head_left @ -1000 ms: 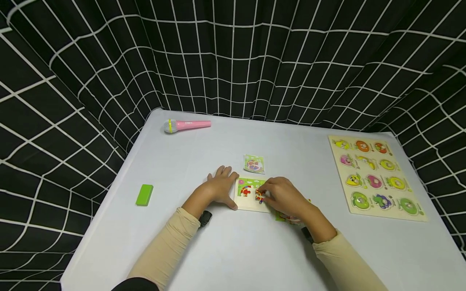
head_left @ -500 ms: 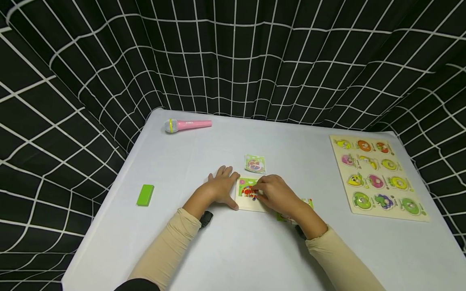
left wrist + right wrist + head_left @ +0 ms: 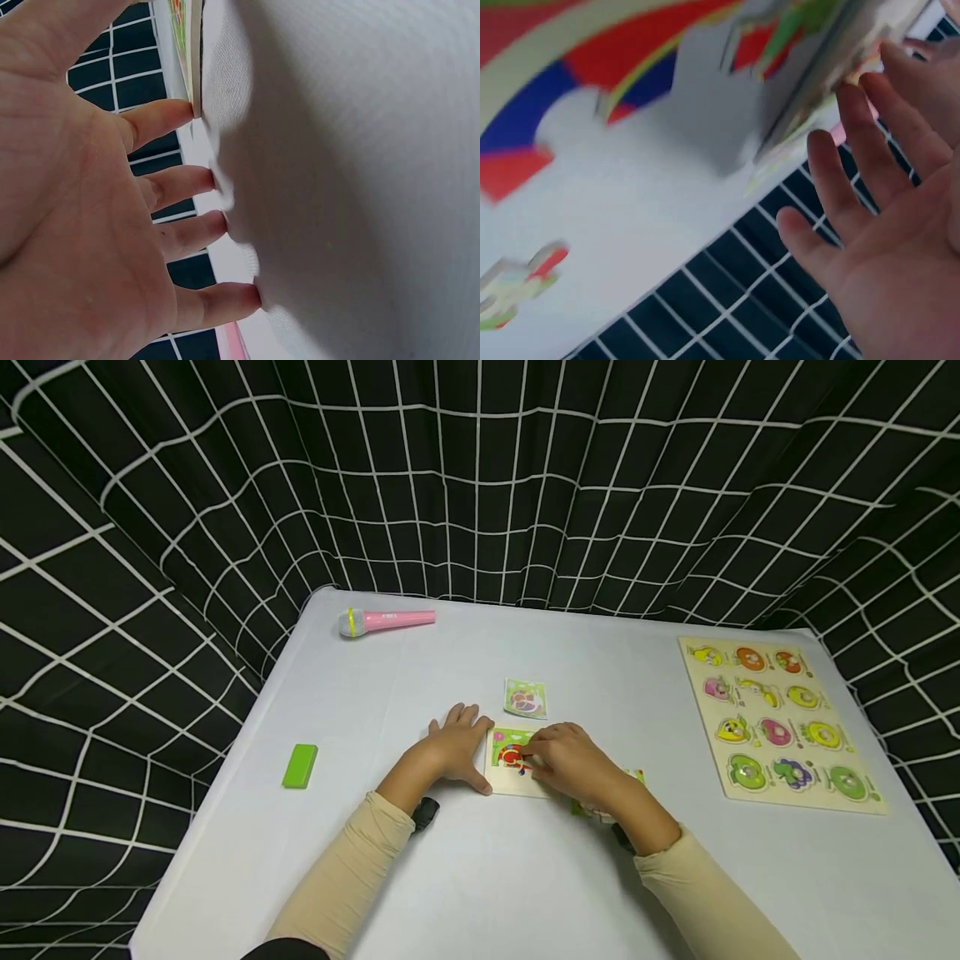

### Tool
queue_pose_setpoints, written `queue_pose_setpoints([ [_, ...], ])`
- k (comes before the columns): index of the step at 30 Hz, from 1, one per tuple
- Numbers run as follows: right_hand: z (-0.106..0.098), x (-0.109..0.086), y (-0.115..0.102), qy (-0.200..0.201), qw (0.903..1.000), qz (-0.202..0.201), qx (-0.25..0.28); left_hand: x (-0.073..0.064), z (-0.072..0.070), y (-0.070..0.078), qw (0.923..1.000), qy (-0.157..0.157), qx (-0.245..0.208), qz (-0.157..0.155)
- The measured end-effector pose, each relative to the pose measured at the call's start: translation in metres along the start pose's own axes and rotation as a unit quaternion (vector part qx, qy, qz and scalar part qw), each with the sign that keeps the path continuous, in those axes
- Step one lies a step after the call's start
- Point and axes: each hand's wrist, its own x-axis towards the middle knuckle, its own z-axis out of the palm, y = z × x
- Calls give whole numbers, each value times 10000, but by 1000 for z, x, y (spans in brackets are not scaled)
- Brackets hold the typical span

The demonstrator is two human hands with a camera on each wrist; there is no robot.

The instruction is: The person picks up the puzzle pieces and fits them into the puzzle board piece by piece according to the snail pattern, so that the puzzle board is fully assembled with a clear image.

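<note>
Black cloth with white grid lines (image 3: 517, 485) hangs behind a white table (image 3: 420, 668), and on the middle of that table lies a flat puzzle board (image 3: 513, 783). What matters most is where a small red puzzle piece (image 3: 524, 763) lies: directly left of the right hand (image 3: 573, 764), at its fingertips, over the board, so the right hand is much the nearer one. Its thumb and forefinger pinch the piece; the view is too blurred and covered to tell which way the piece's long axis runs. To the left of both board and piece is the left hand (image 3: 450, 752), fingers spread, thumb and forefinger touching the board's left edge, the other fingertips down on the table. Coloured pieces fill the far left part of the board, while its near strip shows bare wood. Loose pieces (image 3: 637, 774) lie under the right wrist, and a picture card (image 3: 525, 699) lies just beyond the board's far edge. Well apart are a fruit board (image 3: 761, 752) on the right, a pink microphone (image 3: 393, 620) far left and a green block (image 3: 300, 766) left
</note>
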Motion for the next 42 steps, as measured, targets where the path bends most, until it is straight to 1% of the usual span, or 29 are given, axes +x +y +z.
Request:
queue_pose_setpoints([
  [3,-5,-9,3,-72,9994,15,325,0,2,0,10000,11,-23,-16],
  [5,-6,-17,8,-49,9991,103,417,-1,2,1,10000,20,-59,-25],
  [11,-8,-46,29,107,9977,566,359,0,2,0,9999,19,-127,-30],
  [14,-13,-61,43,189,9955,816,441,0,0,0,9999,-20,-154,-54],
  [17,-20,-74,55,180,9931,1048,494,-1,-1,-1,9998,-26,-163,-123],
  [19,-23,-81,62,143,9918,1171,499,-2,-2,-1,9997,-39,-151,-161],
  [22,-26,-93,70,97,9905,1316,394,-2,-2,-1,9997,-67,-170,-139],
  [27,-25,-110,78,67,9886,1470,320,0,-2,3,9998,-84,-158,-49],
  [34,-18,-111,81,96,9898,1400,228,-1,-2,2,9999,-102,-115,-36],
  [42,-18,-107,79,112,9901,1398,107,-2,-3,2,9999,-112,-97,-23],
])
